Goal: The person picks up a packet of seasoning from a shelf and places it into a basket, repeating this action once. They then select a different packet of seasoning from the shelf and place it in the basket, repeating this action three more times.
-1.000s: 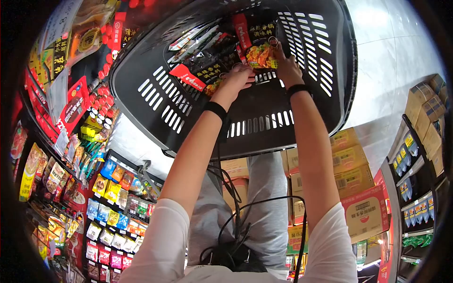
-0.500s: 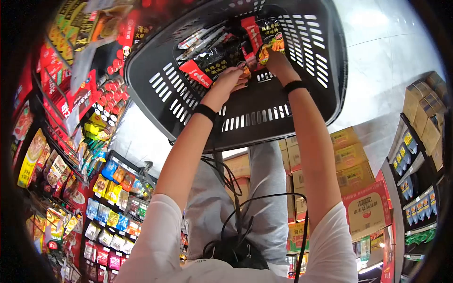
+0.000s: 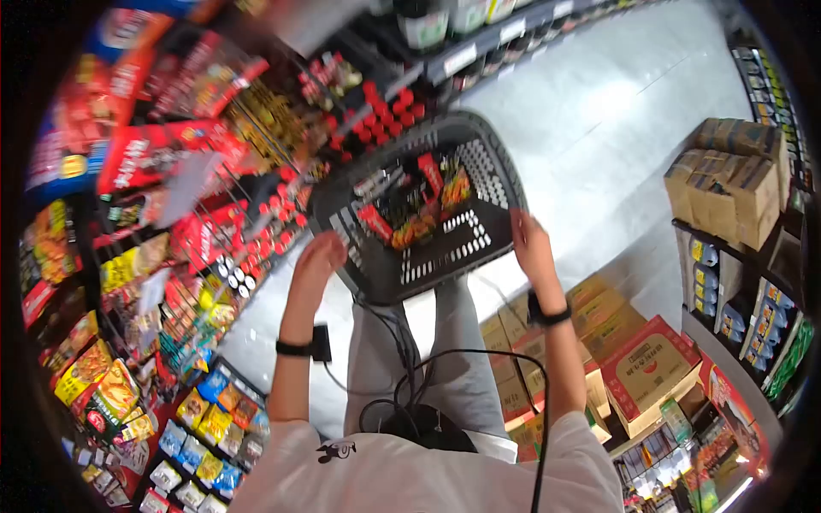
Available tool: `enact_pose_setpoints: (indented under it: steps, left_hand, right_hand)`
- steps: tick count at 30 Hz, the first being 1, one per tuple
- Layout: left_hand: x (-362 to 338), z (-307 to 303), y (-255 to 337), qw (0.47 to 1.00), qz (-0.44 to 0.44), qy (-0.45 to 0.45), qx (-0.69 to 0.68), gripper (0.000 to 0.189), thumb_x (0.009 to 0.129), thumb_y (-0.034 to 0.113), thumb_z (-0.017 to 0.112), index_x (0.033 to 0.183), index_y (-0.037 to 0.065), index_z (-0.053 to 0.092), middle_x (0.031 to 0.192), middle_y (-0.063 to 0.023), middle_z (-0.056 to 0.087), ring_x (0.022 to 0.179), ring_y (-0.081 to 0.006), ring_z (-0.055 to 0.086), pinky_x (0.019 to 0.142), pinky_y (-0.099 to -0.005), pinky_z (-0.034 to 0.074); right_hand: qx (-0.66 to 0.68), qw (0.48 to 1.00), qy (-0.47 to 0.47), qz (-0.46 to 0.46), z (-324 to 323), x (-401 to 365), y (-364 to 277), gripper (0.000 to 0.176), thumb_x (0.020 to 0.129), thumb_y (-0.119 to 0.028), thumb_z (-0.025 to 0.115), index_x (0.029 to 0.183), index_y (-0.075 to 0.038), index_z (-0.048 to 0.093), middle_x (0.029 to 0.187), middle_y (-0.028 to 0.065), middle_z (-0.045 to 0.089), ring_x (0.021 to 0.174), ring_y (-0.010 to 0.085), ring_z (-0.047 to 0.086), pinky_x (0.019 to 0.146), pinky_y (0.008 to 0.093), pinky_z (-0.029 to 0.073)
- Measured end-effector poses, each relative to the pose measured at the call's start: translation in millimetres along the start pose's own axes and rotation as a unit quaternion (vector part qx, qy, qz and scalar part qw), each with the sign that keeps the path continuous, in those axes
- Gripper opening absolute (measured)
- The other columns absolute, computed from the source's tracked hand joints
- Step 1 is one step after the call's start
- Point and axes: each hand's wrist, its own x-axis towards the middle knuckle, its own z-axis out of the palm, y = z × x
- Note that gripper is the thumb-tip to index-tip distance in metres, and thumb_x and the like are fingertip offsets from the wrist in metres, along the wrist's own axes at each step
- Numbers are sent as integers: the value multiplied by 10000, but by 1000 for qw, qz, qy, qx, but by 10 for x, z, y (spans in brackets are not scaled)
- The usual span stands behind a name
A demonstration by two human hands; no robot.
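left hand (image 3: 318, 256) is hanging empty, fingers loosely together, just beside the basket (image 3: 428, 272) at its left rim | right hand (image 3: 532, 245) is hovering flat, fingers together, empty, by right rim | basket is sitting on floor (image 3: 599, 145) by feet, snack packs (image 3: 419, 205) lying inside | shelves (image 3: 171, 214) are flanking left, boxes (image 3: 735, 179) right

White short-sleeved shirt (image 3: 410, 479), small black print (image 3: 335, 451); grey trousers (image 3: 453, 342); black wristbands (image 3: 293, 348) both wrists; black cables (image 3: 542, 427) at waist.
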Motion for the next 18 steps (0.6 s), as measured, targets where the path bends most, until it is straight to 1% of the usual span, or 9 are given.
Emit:
enact_pose_setpoints:
  steps: [1,2,3,5,7,9,13,16,18]
  left_hand:
    - [-290,-1,135,999,31,8,7,363,876,177,520,1193,8,466,1163,-128,531,1056,-250,536,913,-368,432]
    - [-477,-89,201,999,28,15,0,368,865,181,537,1189,21,465,1183,-120,518,1051,-257,535,900,-372,439]
    - [-744,-21,366,999,40,29,0,302,900,183,479,1149,14,505,1099,-108,558,1004,-217,556,898,-334,436]
    - [-1186,-22,591,997,44,59,10,290,898,190,480,1136,28,518,1082,-117,566,996,-223,561,881,-332,444]
    - [-1588,-103,765,995,72,62,-13,285,900,196,481,1129,31,523,1068,-116,575,976,-216,569,864,-322,450]
    - [-1981,-133,964,990,112,82,-14,281,901,199,482,1121,30,527,1062,-114,579,963,-210,574,856,-317,453]
    - [-2681,-285,1190,973,177,142,-29,274,902,205,486,1108,30,533,1057,-108,585,949,-203,579,846,-314,457]
    - [-3002,-471,1241,954,240,173,-47,262,900,210,494,1102,50,540,1051,-99,587,951,-199,577,845,-312,454]
    - [-3193,-540,1298,944,267,187,-58,248,898,213,500,1090,64,547,1050,-81,585,953,-185,573,841,-306,451]
  right_hand:
    - [-13,1000,12,6,-207,-186,-110,181,848,-35,473,1010,6,541,883,233,572,823,403,558,703,417,456]
    - [-22,999,28,17,-390,-383,-221,179,843,-22,473,1005,1,549,903,232,570,835,402,556,705,422,454]
    - [-52,997,56,-8,-499,-566,-214,191,842,-9,475,1014,-18,559,869,204,593,760,353,589,671,382,468]
    - [-60,996,51,29,-781,-850,-459,182,844,-22,482,1004,-16,569,861,207,604,751,346,594,665,378,470]
    - [-65,996,68,7,-954,-1010,-717,162,849,-28,485,975,-2,583,867,207,609,750,340,599,659,370,472]
    - [-39,998,39,16,-1111,-1038,-1122,168,848,-22,471,981,0,571,850,210,584,750,386,570,649,426,458]
    - [-57,992,45,-104,-1303,-890,-1961,173,831,-7,476,977,5,567,873,204,582,778,385,565,668,423,458]
    - [-74,981,20,-176,-1413,-723,-2580,179,816,6,479,975,11,561,898,204,578,815,382,558,703,422,458]
    - [-72,966,22,-247,-1439,-657,-2981,170,826,1,487,976,14,565,906,198,590,819,374,569,710,398,462]
